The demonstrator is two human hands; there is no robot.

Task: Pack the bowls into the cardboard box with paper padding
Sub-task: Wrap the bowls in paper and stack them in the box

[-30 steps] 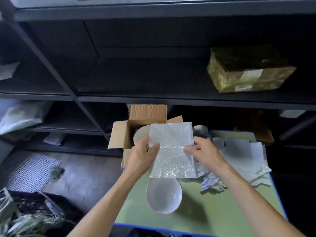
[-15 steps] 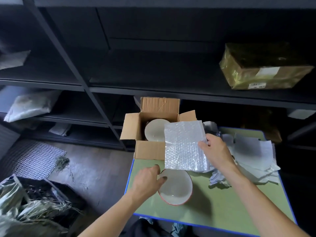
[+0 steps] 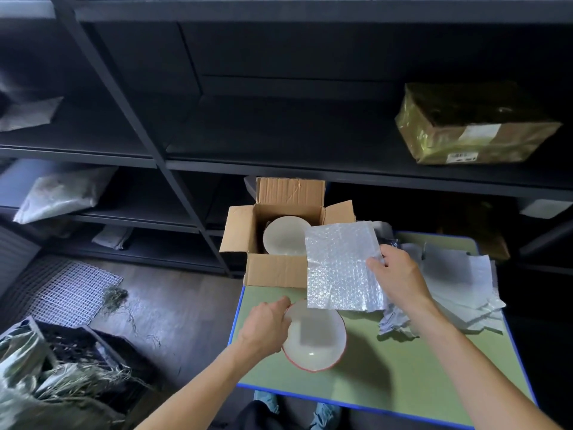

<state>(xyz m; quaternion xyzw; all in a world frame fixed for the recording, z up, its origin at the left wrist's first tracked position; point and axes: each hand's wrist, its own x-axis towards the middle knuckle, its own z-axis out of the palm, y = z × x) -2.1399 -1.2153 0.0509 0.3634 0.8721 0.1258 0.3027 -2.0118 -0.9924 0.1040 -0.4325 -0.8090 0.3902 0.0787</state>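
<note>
Hands (image 3: 266, 327) (image 3: 400, 274) round bowl (image 3: 316, 346), bubble wrap (image 3: 338, 268)

The green worktop (image 3: 403, 367) has a blue edge. At its far-left corner stands an open cardboard box (image 3: 273, 271), flaps spread. Near the left edge, in front of the box, is a white bowl (image 3: 316, 342) with a red rim. Along the right side lie loose paper sheets (image 3: 459, 283), with crumpled paper (image 3: 395, 321) at their near-left edge.

Just 1 view: a wide-angle camera on the person's head looks forward and down, close over the green table (image 3: 418, 383), with dark shelving (image 3: 279, 135) beyond it.
</note>
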